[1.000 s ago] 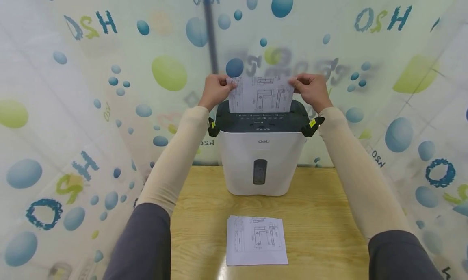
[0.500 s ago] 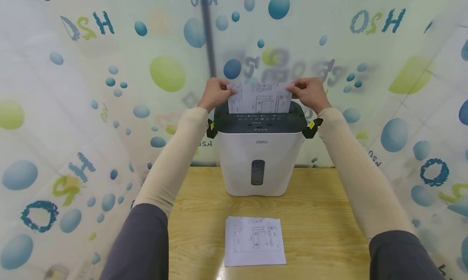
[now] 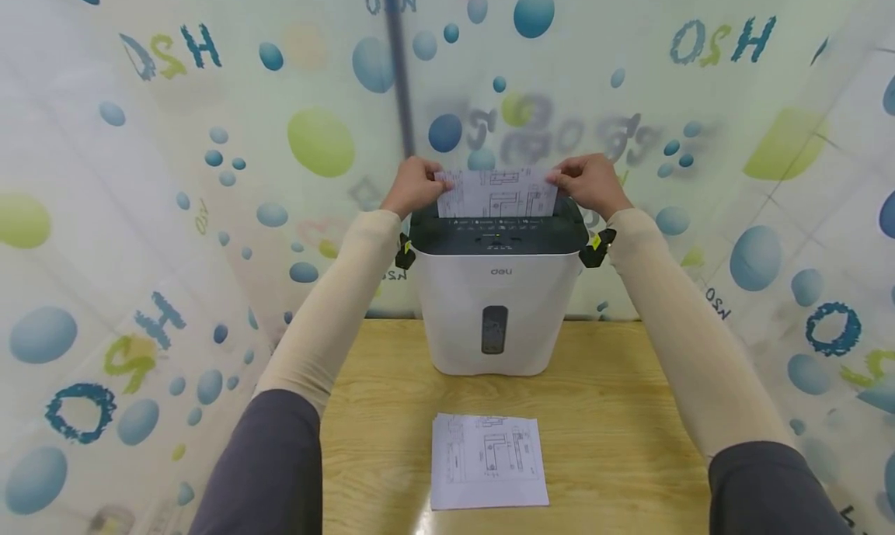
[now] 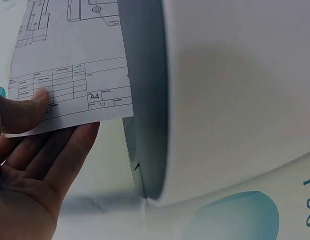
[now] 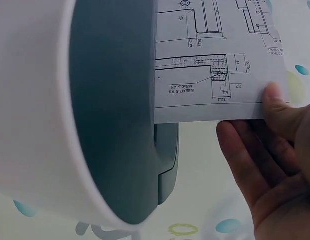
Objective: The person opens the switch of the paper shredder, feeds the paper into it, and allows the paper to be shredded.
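A sheet of paper point(image 3: 498, 195) printed with technical drawings stands upright, its lower edge inside the slot of a white paper shredder point(image 3: 454, 310) with a dark top. My left hand point(image 3: 414, 185) pinches the sheet's left side near the top corner. Its thumb lies over a printed table on the sheet point(image 4: 107, 80) in the left wrist view, with the fingers behind. At the opposite corner my right hand point(image 3: 593, 182) pinches the sheet, thumb in front, as the right wrist view of the paper point(image 5: 195, 102) shows. The part of the sheet within the shredder is hidden.
A stack of similar printed sheets point(image 3: 489, 465) lies on the wooden table point(image 3: 608, 411) in front of the shredder. Behind and on both sides hangs a patterned curtain point(image 3: 315, 69). Dark straps with yellow tags circle both wrists.
The sheet has sunk lower into the shredder's slot, so less of it shows above the top. Both hands have come down with it, still pinching its corners.
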`<action>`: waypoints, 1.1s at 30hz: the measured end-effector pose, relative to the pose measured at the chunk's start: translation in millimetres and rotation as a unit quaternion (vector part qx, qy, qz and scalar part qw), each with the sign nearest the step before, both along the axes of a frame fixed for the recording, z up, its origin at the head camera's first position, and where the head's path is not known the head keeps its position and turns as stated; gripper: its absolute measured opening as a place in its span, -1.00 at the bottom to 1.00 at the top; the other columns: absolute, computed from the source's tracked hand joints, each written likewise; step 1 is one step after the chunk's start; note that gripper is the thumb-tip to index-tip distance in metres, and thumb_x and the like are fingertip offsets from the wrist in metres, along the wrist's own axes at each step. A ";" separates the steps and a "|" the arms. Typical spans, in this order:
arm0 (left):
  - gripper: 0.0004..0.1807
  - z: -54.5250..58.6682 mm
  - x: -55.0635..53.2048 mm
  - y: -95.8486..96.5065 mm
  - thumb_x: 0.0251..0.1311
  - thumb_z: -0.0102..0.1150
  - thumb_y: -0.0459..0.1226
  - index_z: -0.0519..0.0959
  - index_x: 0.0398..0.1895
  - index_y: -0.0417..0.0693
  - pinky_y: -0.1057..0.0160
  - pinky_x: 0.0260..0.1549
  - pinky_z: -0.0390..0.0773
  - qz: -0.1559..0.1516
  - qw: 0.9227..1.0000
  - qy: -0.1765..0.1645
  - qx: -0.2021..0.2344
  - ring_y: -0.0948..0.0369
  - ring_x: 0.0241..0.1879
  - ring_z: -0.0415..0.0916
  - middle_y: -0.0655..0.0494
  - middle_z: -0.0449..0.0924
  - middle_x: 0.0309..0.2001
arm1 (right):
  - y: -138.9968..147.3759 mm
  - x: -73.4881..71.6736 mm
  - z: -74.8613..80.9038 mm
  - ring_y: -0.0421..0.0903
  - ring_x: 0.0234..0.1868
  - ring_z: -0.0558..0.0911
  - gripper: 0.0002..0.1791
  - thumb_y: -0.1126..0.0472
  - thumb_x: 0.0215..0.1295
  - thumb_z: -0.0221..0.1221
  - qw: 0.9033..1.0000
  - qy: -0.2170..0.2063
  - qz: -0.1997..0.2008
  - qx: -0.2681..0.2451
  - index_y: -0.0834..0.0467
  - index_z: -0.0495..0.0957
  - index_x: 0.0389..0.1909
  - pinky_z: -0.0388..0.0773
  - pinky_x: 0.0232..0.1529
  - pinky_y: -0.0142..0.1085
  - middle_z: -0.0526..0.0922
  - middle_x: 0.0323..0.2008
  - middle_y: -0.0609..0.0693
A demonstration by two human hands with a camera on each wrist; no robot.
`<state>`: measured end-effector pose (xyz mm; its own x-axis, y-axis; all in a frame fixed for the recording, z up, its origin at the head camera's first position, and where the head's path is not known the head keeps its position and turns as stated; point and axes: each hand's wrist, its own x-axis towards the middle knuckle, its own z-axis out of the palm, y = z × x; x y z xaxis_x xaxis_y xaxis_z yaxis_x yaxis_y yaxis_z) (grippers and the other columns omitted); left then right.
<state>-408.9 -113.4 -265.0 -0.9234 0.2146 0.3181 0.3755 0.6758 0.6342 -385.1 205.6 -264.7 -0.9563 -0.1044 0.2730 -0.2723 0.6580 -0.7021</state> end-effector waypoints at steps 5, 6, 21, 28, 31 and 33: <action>-0.74 -1.7 1.1 1.0 0.32 0.24 -0.27 0.54 -0.55 -0.14 0.29 -0.56 0.12 0.001 1.000 -0.008 -0.023 0.23 -0.60 0.10 0.14 0.28 -0.67 | 1.0 0.4 -2.6 0.19 0.03 0.75 -0.59 0.01 0.50 0.18 1.000 -0.003 0.003 0.026 0.24 0.68 0.10 0.63 0.11 0.01 0.73 0.06 0.30; -0.76 -2.2 1.7 1.2 0.32 0.24 -0.27 0.56 -0.52 -0.16 0.29 -0.55 0.12 0.000 1.000 -0.011 -0.028 0.22 -0.59 0.12 0.12 0.32 -0.64 | 1.1 0.8 -3.2 0.20 0.02 0.74 -0.59 0.01 0.51 0.18 0.999 -0.005 0.003 0.033 0.24 0.68 0.10 0.62 0.10 0.02 0.73 0.06 0.30; -0.62 1.2 8.9 -2.6 0.41 0.22 -0.06 0.67 0.16 -0.03 -0.02 0.15 0.60 -0.025 0.998 -0.045 -0.033 0.01 0.16 0.62 -0.07 0.68 0.17 | -2.0 5.0 5.9 0.20 0.22 0.60 -0.48 -0.13 0.52 0.10 0.993 -0.054 0.034 0.101 0.12 0.55 0.29 0.47 0.30 0.15 0.59 0.29 0.25; -0.38 8.7 11.1 -5.7 0.38 0.17 0.15 0.52 0.37 0.04 0.02 0.24 0.56 -0.018 0.997 -0.060 -0.036 0.03 0.29 0.54 -0.03 0.59 0.32 | -7.9 10.1 14.8 0.23 0.44 0.41 -0.27 -0.28 0.47 0.06 0.990 -0.077 0.047 0.112 0.07 0.35 0.48 0.37 0.40 0.19 0.40 0.47 0.21; -0.29 11.5 12.9 -8.3 0.34 0.16 0.24 0.47 0.42 0.07 0.02 0.29 0.52 -0.009 0.998 -0.061 -0.032 0.05 0.34 0.49 0.00 0.53 0.37 | -7.9 12.9 17.3 0.24 0.52 0.31 -0.20 -0.32 0.46 0.04 0.990 -0.076 0.050 0.112 0.05 0.25 0.55 0.31 0.44 0.21 0.26 0.55 0.19; -0.24 13.6 15.1 -10.6 0.31 0.15 0.29 0.43 0.45 0.11 0.01 0.33 0.48 -0.001 0.998 -0.062 -0.032 0.05 0.40 0.43 0.00 0.47 0.43 | -6.8 14.4 18.2 0.25 0.55 0.25 -0.16 -0.36 0.45 0.03 0.989 -0.072 0.050 0.116 0.02 0.20 0.58 0.27 0.46 0.23 0.18 0.59 0.15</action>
<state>-393.8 -123.9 -251.3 -0.9545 0.2326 0.1864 0.2978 0.7152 0.6323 -370.6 198.8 -246.5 -0.9654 -0.2435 0.0933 -0.2522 0.7810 -0.5714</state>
